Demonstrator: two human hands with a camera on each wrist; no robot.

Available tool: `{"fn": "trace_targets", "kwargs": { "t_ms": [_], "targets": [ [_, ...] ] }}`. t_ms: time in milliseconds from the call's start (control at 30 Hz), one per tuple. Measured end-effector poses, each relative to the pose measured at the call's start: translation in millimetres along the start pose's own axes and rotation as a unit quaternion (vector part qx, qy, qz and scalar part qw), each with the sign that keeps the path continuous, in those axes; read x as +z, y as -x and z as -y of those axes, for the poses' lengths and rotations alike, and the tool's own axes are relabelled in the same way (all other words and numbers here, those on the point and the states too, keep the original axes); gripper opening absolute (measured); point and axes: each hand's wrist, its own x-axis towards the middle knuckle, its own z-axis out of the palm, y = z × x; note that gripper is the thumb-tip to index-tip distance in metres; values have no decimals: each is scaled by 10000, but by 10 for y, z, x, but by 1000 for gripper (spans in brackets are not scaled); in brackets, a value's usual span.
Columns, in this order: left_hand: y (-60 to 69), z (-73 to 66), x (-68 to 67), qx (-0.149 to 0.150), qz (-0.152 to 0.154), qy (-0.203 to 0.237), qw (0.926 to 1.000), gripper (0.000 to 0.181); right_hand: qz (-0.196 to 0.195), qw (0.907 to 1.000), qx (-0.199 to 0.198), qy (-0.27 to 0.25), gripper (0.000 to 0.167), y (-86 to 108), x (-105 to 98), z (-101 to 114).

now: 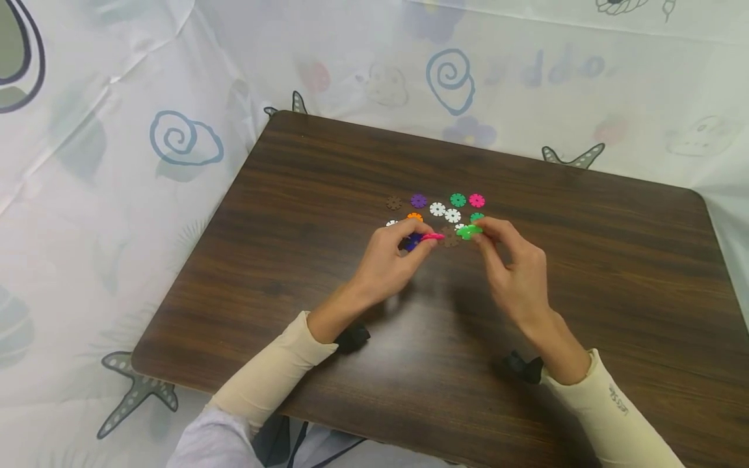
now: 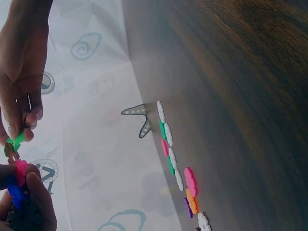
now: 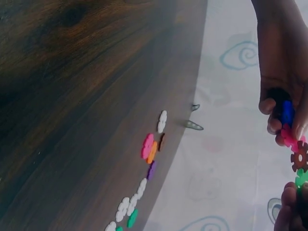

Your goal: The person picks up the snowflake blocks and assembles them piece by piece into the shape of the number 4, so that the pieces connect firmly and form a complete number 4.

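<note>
Several notched plastic discs are joined in a chain between the two hands, above the table. My left hand (image 1: 386, 263) pinches the pink disc (image 1: 433, 236) between thumb and fingers; the blue disc (image 1: 413, 242) and a black disc (image 2: 24, 216) lie along its palm side. My right hand (image 1: 521, 276) pinches the light green disc (image 1: 468, 232) at its edge. Linking pink and green is a brown disc (image 3: 295, 153), clear in the right wrist view. Fingers partly cover the black and blue discs.
Loose discs lie on the dark wooden table (image 1: 292, 260) beyond the hands: brown (image 1: 394, 203), purple (image 1: 418, 201), orange (image 1: 415, 216), white (image 1: 437, 209), green (image 1: 458, 199) and pink (image 1: 476, 200). A patterned white sheet (image 1: 363, 39) hangs behind the table.
</note>
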Motion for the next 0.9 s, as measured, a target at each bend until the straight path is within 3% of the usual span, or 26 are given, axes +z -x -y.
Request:
{"fn": "trace_targets", "kwargs": {
  "t_ms": [400,567,900],
  "targets": [
    [-15,6,-47,235,-123,-40,9996,7,70,9993,-188,-320,20,-33,22,12],
    [-42,-11,-54,317,-134,-56,9994,7,-108,9989,-261,-376,19,-42,35,22],
    [-61,-68,-96,7,25,-139,9999,17,213,9991,-62,-348,19,-88,-7,51]
  ]
}}
